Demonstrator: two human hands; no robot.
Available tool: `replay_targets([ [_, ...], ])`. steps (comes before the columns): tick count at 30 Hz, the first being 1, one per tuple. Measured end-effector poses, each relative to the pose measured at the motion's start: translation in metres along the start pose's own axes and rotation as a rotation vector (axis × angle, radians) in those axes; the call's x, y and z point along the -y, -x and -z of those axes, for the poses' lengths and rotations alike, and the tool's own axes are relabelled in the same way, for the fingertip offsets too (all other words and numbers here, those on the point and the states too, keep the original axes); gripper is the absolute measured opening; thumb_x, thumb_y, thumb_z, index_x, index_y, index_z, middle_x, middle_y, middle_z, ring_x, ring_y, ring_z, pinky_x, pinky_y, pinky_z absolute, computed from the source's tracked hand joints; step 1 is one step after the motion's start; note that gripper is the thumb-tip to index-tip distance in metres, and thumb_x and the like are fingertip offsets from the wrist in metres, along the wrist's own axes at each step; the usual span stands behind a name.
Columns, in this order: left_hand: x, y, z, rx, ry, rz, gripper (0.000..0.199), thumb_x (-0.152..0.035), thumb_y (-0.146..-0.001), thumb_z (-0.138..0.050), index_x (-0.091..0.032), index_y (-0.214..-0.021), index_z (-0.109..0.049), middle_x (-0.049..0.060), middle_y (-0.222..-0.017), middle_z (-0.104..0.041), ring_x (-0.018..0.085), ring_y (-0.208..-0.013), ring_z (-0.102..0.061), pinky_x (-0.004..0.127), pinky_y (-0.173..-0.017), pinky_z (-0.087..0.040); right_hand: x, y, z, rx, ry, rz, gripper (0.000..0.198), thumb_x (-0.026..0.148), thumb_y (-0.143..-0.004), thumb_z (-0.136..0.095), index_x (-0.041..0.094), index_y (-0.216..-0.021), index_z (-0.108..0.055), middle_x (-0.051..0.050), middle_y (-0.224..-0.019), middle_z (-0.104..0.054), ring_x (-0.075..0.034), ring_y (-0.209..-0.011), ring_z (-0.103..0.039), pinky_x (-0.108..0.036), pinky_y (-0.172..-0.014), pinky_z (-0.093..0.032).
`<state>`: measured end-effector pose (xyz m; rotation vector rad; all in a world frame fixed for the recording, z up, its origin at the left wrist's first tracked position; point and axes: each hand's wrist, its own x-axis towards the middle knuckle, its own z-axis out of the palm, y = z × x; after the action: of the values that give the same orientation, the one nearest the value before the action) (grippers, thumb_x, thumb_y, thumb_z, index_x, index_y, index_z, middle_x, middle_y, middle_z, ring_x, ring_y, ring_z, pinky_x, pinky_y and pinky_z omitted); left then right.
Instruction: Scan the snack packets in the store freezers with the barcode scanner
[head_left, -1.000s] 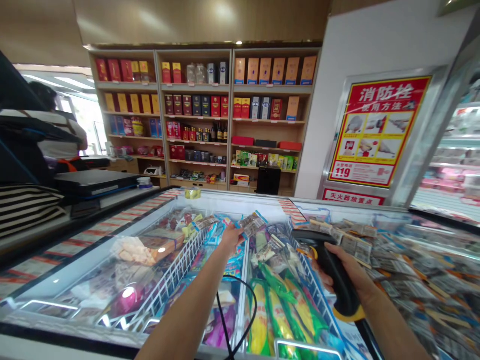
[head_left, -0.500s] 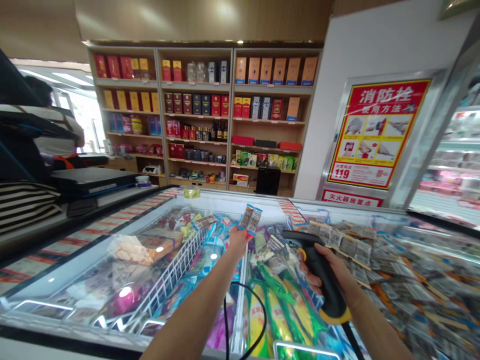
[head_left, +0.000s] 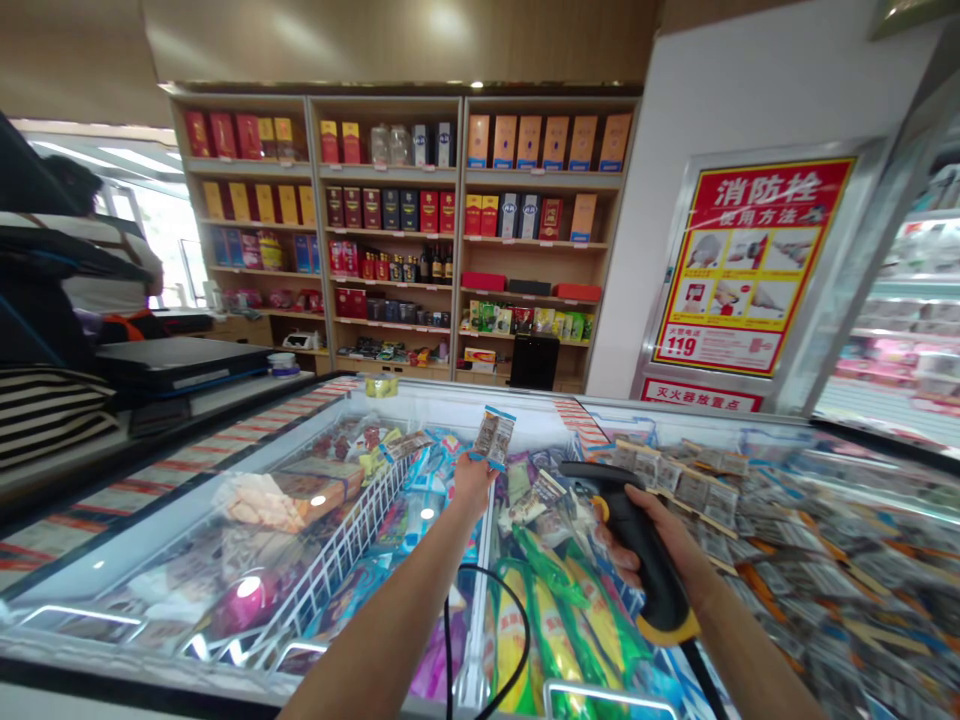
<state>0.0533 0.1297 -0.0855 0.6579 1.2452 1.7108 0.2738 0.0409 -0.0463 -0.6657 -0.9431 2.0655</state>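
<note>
Stretched out over the chest freezer (head_left: 420, 393), my left hand (head_left: 471, 482) is closed on the lower edge of a small blue-edged packet (head_left: 495, 436), whose printed side faces me. My right hand (head_left: 651, 530) wraps round the handle of a black and yellow barcode scanner (head_left: 637, 540). The scanner's head points left toward the packet, apart from it. A black cable (head_left: 523, 620) loops below my left wrist. Beneath my hands lie green-and-yellow corn packs (head_left: 555, 630) and blue-wrapped goods (head_left: 427, 510).
A white wire divider (head_left: 352, 550) splits the freezer's left part. Many brown-grey packets (head_left: 810, 560) are heaped at the right. Behind stand shelves (head_left: 390, 175) of boxes and bottles. A red fire-hydrant poster (head_left: 754, 265) hangs on the wall. Dark equipment (head_left: 180, 360) stands at the left.
The red light seen by my left fingers on the packet is gone. Both hands keep nearly the same place and hold; the whole view has shifted very slightly.
</note>
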Motion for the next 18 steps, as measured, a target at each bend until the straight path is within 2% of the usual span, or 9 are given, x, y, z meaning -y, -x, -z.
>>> replay_targets([
  [5,0.000,0.000,0.000,0.028,0.118,0.004,0.023,0.001,-0.060,-0.040,-0.017,-0.074,-0.041,-0.002,-0.066,-0.049,0.005,-0.054,-0.050,0.021,-0.059,-0.046,0.002,0.001,0.000,0.028,-0.032,-0.004,0.036,0.041,-0.078,-0.035,0.012,-0.075,-0.056,-0.004,-0.056,-0.056,-0.007,-0.033,-0.044,-0.019,-0.028,-0.037],
  [12,0.004,-0.005,0.002,0.044,0.218,-0.006,0.024,0.000,-0.058,-0.044,-0.017,-0.075,-0.039,-0.003,-0.063,-0.051,0.006,-0.057,-0.052,0.023,-0.061,-0.047,0.008,0.003,-0.001,-0.016,-0.053,0.003,0.034,0.039,-0.077,-0.038,0.011,-0.072,-0.057,-0.004,-0.057,-0.056,-0.007,-0.034,-0.045,-0.018,-0.030,-0.037],
  [18,0.006,-0.007,0.003,0.013,0.149,-0.003,0.022,-0.002,-0.060,-0.046,-0.018,-0.073,-0.038,-0.006,-0.059,-0.048,0.005,-0.055,-0.052,0.024,-0.063,-0.047,0.010,0.005,-0.001,-0.017,-0.097,0.013,0.034,0.039,-0.077,-0.037,0.012,-0.077,-0.058,-0.004,-0.056,-0.055,-0.007,-0.035,-0.045,-0.018,-0.031,-0.038],
])
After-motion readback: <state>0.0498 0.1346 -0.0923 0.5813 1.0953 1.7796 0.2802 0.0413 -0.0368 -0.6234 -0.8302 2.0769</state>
